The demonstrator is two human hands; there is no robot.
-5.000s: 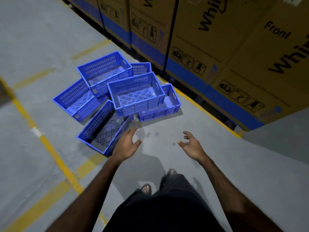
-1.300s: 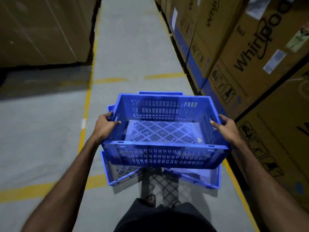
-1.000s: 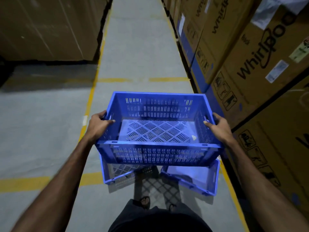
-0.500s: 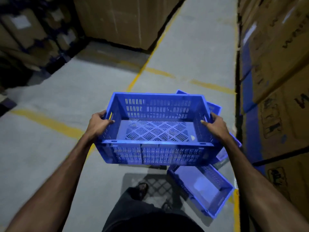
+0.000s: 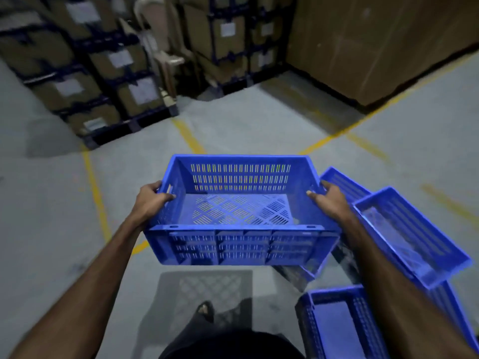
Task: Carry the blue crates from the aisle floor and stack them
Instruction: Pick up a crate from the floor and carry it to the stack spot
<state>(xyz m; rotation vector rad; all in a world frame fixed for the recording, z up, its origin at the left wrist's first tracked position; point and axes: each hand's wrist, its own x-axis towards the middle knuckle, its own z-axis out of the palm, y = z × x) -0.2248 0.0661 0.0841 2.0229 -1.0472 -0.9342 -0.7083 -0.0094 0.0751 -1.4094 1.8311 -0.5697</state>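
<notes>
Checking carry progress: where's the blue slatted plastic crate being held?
Centre of head view, the blue slatted plastic crate sits between left hand and right hand, above grey floor.

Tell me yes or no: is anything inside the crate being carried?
No, the carried crate shows only its bare perforated floor, while the left hand and right hand grip its ends.

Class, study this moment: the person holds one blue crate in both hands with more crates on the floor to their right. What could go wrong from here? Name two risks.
1. The carried crate blocks the view of the floor ahead, and the loose crates lie close beside the right leg, so a trip is possible.
2. The left hand and right hand each grip only the end rims; the crate might tilt or slip if it is swung.
</notes>
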